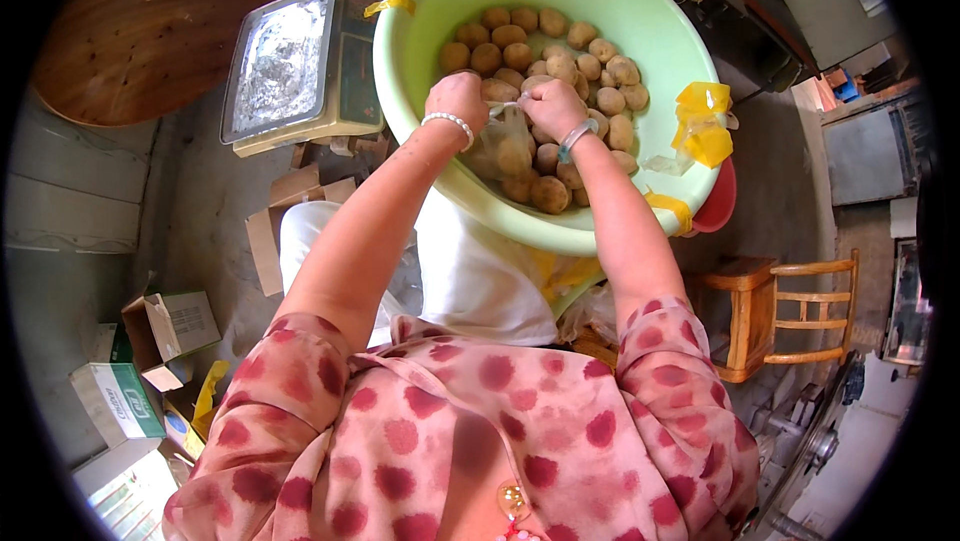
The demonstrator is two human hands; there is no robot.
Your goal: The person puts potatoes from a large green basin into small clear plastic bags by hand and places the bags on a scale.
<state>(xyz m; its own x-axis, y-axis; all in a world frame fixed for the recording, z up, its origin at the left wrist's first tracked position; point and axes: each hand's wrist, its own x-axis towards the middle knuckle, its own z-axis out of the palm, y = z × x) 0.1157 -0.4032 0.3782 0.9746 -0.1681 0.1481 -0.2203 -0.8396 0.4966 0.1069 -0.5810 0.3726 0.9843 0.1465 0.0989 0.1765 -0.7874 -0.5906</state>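
Note:
A clear plastic bag (497, 148) with potatoes in it hangs between my hands, low inside a big pale-green tub (410, 56). Its gathered top is pinched by my left hand (460, 101), which wears a white bead bracelet at the wrist. Close beside, my right hand (556, 109) grips the other side of the bag's neck, fingers closed; a bangle circles that wrist. Many loose potatoes (551, 195) lie on the tub's bottom around and beyond the bag. How many potatoes the bag holds I cannot tell.
Left of the tub stands a weighing scale (280, 66) with a metal tray. A round wooden tabletop (150, 21) is at far left. Yellow plastic (705, 126) hangs on the tub's right rim. Cardboard boxes (170, 331) lie lower left; a wooden chair (815, 311) stands at right.

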